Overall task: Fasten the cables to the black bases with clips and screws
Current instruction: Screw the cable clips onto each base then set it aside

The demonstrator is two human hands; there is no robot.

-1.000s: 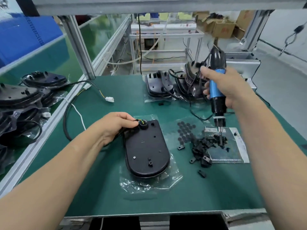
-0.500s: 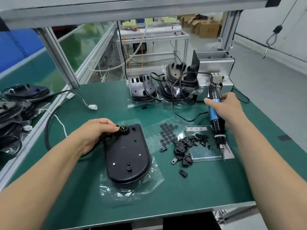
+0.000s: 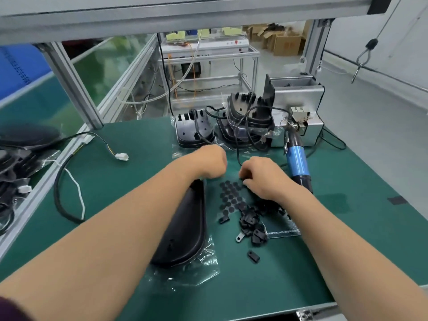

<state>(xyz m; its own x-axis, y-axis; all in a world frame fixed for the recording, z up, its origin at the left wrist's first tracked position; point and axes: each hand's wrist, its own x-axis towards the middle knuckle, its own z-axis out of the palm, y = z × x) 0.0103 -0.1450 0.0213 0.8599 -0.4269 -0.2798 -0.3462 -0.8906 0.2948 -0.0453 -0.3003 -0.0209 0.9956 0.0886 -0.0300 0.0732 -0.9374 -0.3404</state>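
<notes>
**Head view.** The left grip point(image 3: 208, 163), fingers curled, is placed at the far end of the black base point(image 3: 185, 228); whether anything is held cannot be told. The same applies to the right grip point(image 3: 264, 177), curled over the round pads point(image 3: 229, 195). Clips point(image 3: 250, 225) are heaped beside its wrist, the blue screwdriver point(image 3: 297, 163) laid just right, the cable point(image 3: 55, 191) looped well left.
</notes>
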